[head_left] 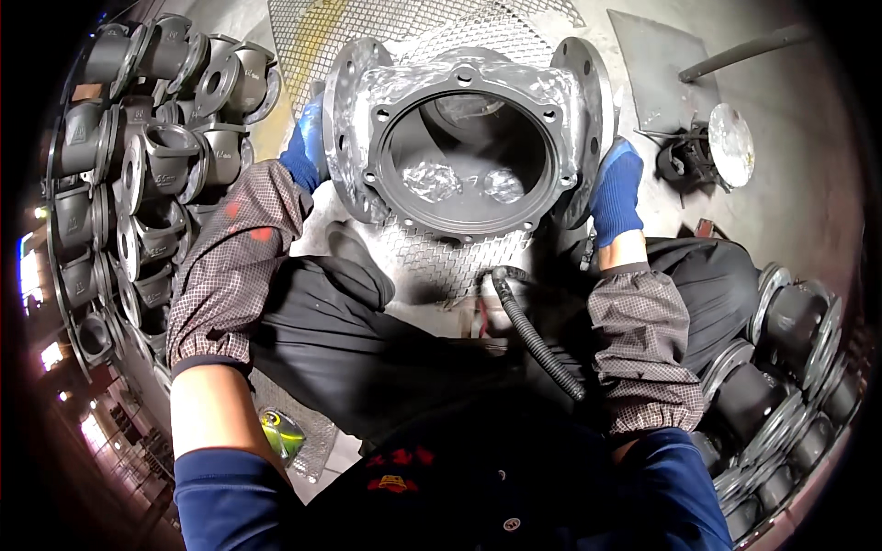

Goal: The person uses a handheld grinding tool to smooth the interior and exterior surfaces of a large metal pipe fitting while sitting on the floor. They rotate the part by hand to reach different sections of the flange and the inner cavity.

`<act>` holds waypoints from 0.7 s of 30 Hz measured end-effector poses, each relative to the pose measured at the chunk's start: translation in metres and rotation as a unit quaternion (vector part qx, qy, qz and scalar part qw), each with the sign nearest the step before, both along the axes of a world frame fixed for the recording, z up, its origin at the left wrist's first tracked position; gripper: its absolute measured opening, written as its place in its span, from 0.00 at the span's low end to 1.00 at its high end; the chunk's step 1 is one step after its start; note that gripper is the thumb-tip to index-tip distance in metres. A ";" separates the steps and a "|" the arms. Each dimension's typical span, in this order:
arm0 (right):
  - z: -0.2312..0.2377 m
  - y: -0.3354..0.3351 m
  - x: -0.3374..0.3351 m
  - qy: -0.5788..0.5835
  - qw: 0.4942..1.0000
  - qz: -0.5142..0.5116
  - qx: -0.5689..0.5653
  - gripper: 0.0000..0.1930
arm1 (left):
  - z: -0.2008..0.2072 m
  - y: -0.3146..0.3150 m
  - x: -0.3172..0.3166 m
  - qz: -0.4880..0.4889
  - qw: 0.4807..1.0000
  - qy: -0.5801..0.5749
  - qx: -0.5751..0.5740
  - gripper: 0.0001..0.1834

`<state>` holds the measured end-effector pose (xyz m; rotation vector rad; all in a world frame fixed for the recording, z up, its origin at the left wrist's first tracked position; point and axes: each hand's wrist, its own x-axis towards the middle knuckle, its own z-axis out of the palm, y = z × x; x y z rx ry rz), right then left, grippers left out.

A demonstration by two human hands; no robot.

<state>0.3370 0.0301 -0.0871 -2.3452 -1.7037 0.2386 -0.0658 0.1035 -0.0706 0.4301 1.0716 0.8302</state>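
Observation:
A large grey cast valve body [464,72] sits in front of me with its round bolted opening facing up toward me. It has a flange on each side, and its grey surface carries shiny pale patches. My left hand [310,142], in a blue glove, grips the left flange [354,138] from its outer side; most of its fingers are hidden behind the rim. At the right flange [588,119], my right hand [618,188], gloved in blue too, holds the outer edge, its fingertips partly out of sight.
Rows of flanged castings [165,165] are stacked at left, and more castings [772,367] stand at lower right. Metal mesh [312,55] lies under and beyond the valve body. A corrugated hose [537,340] runs between my legs. A dark tool with a round disc [730,145] lies at right.

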 end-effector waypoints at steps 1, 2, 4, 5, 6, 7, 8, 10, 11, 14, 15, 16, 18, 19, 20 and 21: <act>0.008 -0.002 -0.010 0.035 0.999 -0.029 0.000 0.10 | 0.005 -0.002 -0.003 -0.025 0.999 0.012 0.046 0.25; 0.020 -0.002 -0.017 0.258 0.953 -0.155 0.034 0.11 | 0.009 -0.003 -0.004 -0.051 0.994 0.023 0.092 0.24; 0.040 -0.001 -0.033 0.504 0.812 -0.285 0.067 0.12 | 0.006 -0.004 -0.018 -0.123 0.964 0.120 0.201 0.23; 0.034 -0.002 -0.036 0.444 0.862 -0.239 0.062 0.13 | 0.006 -0.001 -0.033 -0.116 0.984 -0.040 0.128 0.28; 0.026 -0.001 -0.036 0.376 0.905 -0.192 0.060 0.13 | 0.004 0.005 -0.046 -0.127 0.981 -0.088 0.118 0.29; 0.026 -0.001 -0.035 0.391 0.896 -0.196 0.071 0.14 | 0.002 0.006 -0.041 -0.114 0.979 -0.145 0.088 0.30; 0.025 -0.002 -0.031 0.402 0.889 -0.204 0.082 0.14 | 0.009 0.007 -0.019 -0.103 0.972 -0.204 0.054 0.30; 0.026 0.001 -0.041 0.473 0.837 -0.253 0.105 0.15 | 0.029 -0.002 -0.006 0.022 0.998 0.055 0.024 0.28; 0.029 0.005 -0.037 0.514 0.793 -0.303 0.124 0.16 | 0.029 0.002 -0.002 0.021 0.999 0.033 0.015 0.27; 0.032 0.005 -0.028 0.476 0.828 -0.275 0.112 0.17 | 0.019 0.011 -0.027 -0.069 0.995 -0.031 0.062 0.26; 0.027 0.007 -0.037 0.494 0.818 -0.276 0.104 0.17 | 0.028 0.005 -0.039 -0.103 0.990 -0.045 0.083 0.26; 0.027 0.008 -0.047 0.513 0.807 -0.268 0.117 0.17 | 0.035 -0.007 -0.049 -0.101 0.988 0.040 0.108 0.24; 0.011 0.008 -0.011 0.269 0.941 -0.157 0.134 0.15 | 0.052 0.003 0.007 -0.120 0.976 -0.119 0.136 0.23; -0.003 0.012 0.008 0.269 0.939 -0.147 0.155 0.15 | 0.047 0.008 0.021 -0.119 0.973 0.072 0.182 0.23; -0.017 0.016 0.024 0.272 0.937 -0.135 0.173 0.14 | 0.045 0.012 0.033 -0.125 0.937 0.269 0.187 0.23; -0.003 0.020 0.022 0.243 0.950 -0.148 0.127 0.13 | 0.059 0.005 0.040 -0.083 0.949 0.254 0.165 0.22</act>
